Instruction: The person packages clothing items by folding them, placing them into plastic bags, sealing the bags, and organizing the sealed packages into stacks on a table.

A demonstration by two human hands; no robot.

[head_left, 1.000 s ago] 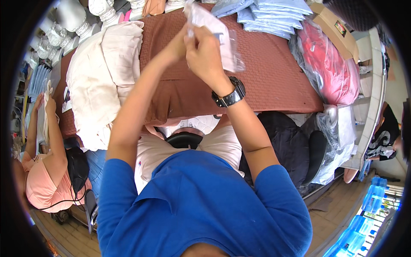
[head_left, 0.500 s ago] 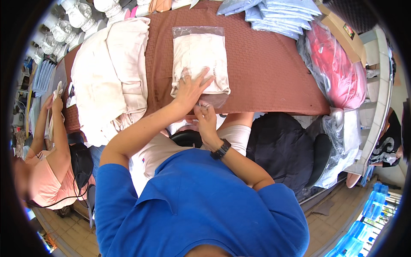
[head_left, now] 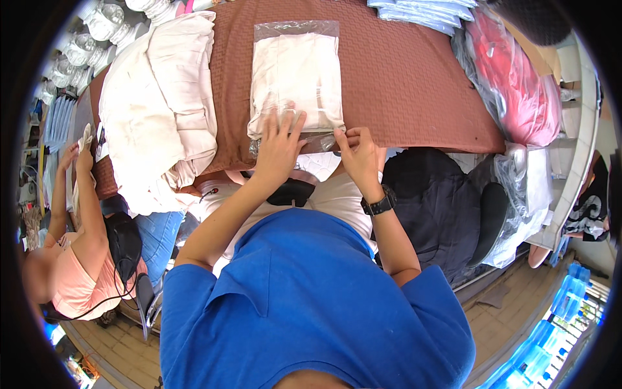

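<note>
A folded off-white garment (head_left: 295, 78) lies inside a clear plastic bag (head_left: 295, 27) on the brown-covered table (head_left: 402, 97). My left hand (head_left: 280, 146) rests with fingers spread over the bag's near left part. At the near right corner, my right hand (head_left: 359, 155) pinches the bag's edge between thumb and fingers. The loose near strip of plastic stretches between the two hands at the table's front edge.
To the left is a heap of off-white garments (head_left: 155, 104). Bagged light-blue clothes (head_left: 421, 14) are stacked at the back right, beside bagged red clothing (head_left: 512, 84). A black padded item (head_left: 427, 207) sits right of my legs. Another person (head_left: 91, 253) handles cloth at far left.
My right hand has moved right from near the middle of the bag's near edge to its right corner. My left hand still lies on the bag. The view has shifted slightly.
</note>
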